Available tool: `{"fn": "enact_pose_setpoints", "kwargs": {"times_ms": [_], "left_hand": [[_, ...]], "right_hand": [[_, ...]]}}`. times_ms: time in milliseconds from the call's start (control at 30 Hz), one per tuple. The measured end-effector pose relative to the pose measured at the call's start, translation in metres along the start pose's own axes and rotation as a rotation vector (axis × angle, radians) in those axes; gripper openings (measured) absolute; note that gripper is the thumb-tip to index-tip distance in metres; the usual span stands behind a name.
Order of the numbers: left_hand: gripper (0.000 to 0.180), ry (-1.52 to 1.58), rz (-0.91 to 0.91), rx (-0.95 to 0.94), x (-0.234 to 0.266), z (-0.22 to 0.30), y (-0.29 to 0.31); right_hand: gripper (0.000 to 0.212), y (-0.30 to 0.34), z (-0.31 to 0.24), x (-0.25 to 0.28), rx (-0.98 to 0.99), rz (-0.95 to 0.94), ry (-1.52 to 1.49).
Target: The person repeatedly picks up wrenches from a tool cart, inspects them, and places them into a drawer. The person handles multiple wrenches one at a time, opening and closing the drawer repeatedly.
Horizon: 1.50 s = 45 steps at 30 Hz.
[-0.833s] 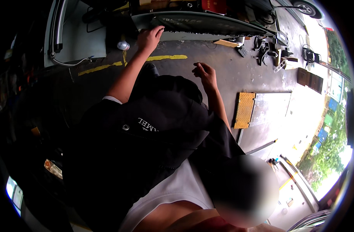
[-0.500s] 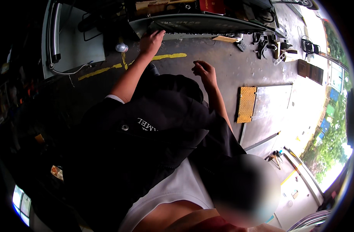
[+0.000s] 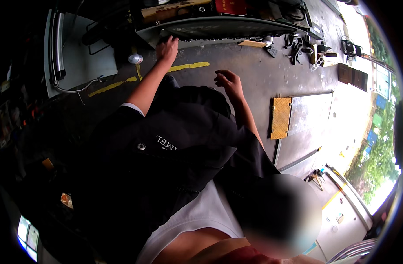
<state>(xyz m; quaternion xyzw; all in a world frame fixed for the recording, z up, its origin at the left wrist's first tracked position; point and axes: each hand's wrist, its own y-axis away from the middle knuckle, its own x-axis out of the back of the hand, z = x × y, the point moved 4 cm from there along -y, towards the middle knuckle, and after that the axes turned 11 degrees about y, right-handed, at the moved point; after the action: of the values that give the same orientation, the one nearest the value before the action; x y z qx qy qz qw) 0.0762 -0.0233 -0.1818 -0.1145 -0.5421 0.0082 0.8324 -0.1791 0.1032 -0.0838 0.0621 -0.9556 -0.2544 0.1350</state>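
Note:
At the lower left edge of a dark metal bench panel (image 3: 219, 27), my left hand (image 3: 167, 50) is raised with its fingertips curled in against the edge. Whatever lies under those fingers is too small and dark to make out. My right hand (image 3: 231, 84) hangs in front of the panel, over the floor, touching nothing. Its fingers are loosely bent and apart, and no object shows in them. A light-coloured can or bottle (image 3: 135, 58) is on the floor, left of my left hand.
On the bench top lies a red booklet (image 3: 231, 6) among dark parts. Left stands a grey panel (image 3: 87, 55) with a hose. Yellow lines (image 3: 188, 67) mark the floor. Black parts (image 3: 296, 48), a brown box (image 3: 353, 78) and a yellow tread plate (image 3: 280, 118) lie to the right.
The bench and floor items have shifted slightly left in the picture. My left hand stays at the panel edge, its fingers now pointing more upward. My right hand hovers much as before.

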Motion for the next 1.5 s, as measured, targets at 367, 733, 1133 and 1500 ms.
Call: {"fn": "enact_pose_setpoints", "kwargs": {"times_ms": [367,733,1133,1500], "left_hand": [[0.017,-0.111,-0.037,0.203,-0.009,0.027,0.011],[0.034,-0.111,0.066,0.222,0.015,0.062,0.025],[0.034,0.364,0.091,0.196,0.058,0.139,0.063],[0.039,0.685,0.089,-0.037,0.112,0.221,0.052]], "right_hand": [[0.023,0.005,0.011,0.056,0.077,-0.025,-0.017],[0.021,0.006,0.03,0.104,0.103,-0.062,-0.086],[0.022,-0.021,0.022,0.113,0.243,-0.163,0.056],[0.048,-0.009,-0.043,0.065,0.469,-0.314,0.126]]}}
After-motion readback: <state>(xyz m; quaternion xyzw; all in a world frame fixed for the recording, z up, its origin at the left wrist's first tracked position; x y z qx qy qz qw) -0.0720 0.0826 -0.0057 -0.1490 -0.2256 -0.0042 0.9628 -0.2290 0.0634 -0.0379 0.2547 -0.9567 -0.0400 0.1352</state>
